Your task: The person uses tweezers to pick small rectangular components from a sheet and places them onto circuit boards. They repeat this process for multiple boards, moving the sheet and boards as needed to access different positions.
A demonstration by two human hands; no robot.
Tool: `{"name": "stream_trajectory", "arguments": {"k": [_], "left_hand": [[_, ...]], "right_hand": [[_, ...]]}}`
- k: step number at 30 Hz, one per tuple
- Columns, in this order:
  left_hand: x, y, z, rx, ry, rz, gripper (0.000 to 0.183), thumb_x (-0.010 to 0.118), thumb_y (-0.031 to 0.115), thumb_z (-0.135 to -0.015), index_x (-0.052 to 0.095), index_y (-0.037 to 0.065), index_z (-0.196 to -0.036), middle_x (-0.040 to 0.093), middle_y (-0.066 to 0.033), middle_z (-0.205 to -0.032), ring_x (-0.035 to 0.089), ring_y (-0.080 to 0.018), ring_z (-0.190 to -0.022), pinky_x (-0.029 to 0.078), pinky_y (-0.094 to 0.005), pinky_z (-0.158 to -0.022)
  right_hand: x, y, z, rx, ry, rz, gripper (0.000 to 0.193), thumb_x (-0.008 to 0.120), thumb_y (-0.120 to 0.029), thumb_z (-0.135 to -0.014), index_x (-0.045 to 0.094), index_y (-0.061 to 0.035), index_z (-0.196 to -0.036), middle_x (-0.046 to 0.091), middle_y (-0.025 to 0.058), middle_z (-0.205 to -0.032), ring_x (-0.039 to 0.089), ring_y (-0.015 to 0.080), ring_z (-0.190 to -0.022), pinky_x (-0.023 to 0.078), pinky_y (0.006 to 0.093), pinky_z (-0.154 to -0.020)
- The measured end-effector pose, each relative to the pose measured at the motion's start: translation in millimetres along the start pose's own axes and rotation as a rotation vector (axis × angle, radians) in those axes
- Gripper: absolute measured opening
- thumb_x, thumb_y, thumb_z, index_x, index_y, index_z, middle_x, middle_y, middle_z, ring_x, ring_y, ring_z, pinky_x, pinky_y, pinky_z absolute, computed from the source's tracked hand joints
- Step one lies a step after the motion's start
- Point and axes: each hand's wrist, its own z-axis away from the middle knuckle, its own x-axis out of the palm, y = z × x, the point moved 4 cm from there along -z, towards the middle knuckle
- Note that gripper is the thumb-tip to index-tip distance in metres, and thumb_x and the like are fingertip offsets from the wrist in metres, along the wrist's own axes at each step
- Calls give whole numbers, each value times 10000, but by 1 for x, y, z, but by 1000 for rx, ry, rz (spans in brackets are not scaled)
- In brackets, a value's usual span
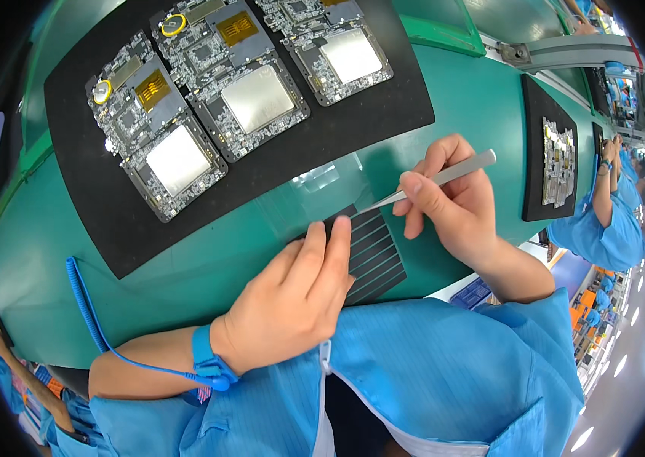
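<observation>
right hand [456,206] grips tweezers [463,167], tips at the far edge of black strips [377,251]; left hand [284,305], unclenched, presses fingertips there. beyond, boards [250,99] lie on a mat [90,206]. the step looks like loosening a strip; next calls for a steady pinch.

My left forearm [147,362] reaches in from the lower left; my left grip [284,301] lies palm down, fingers [312,255] stretched forward, close together. My right forearm [524,270] angles inward from the right, and my right grip [459,206] is pinched, thumb [430,199] uppermost, lower fingers loosely curled.
</observation>
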Motion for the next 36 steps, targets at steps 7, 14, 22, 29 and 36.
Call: {"name": "stream_trajectory", "arguments": {"k": [7,14,22,29,36], "left_hand": [[-2,-3,-6,27,-161,0,313,608,144,-752,622,-93,-956,592,-232,-1069,571,-284,-956,505,-302,-784],[0,-2,-5,28,-140,-23,283,594,133,-739,633,-78,-925,599,-217,-1053,578,-265,-935,514,-290,-785],[0,-4,-3,41,-147,-22,289,598,144,-752,637,-79,-933,601,-207,-1054,581,-266,-941,514,-294,-781],[-28,-34,3,-215,3,91,443,702,140,-686,599,-73,-1061,582,-213,-1101,576,-315,-999,496,-369,-827],[-26,-83,8,-414,128,-79,463,724,121,-666,601,-58,-1075,577,-183,-1118,566,-327,-1026,491,-398,-847]], "right_hand": [[4,8,4,-94,26,31,196,580,-44,-900,386,-37,-927,575,71,-770,603,83,-586,492,178,-484],[2,7,2,-70,30,33,180,545,-29,-910,366,-48,-910,587,106,-764,610,115,-545,493,203,-541],[3,9,1,-144,-16,-38,175,538,-6,-907,367,-39,-927,575,103,-785,594,99,-581,484,179,-460],[20,-32,-56,-261,-84,-195,144,521,-77,-931,381,-70,-961,609,130,-724,561,123,-480,433,205,-411],[60,-35,-115,-241,-88,-51,254,594,-153,-904,379,-38,-977,622,140,-702,598,132,-504,462,215,-453]]}}
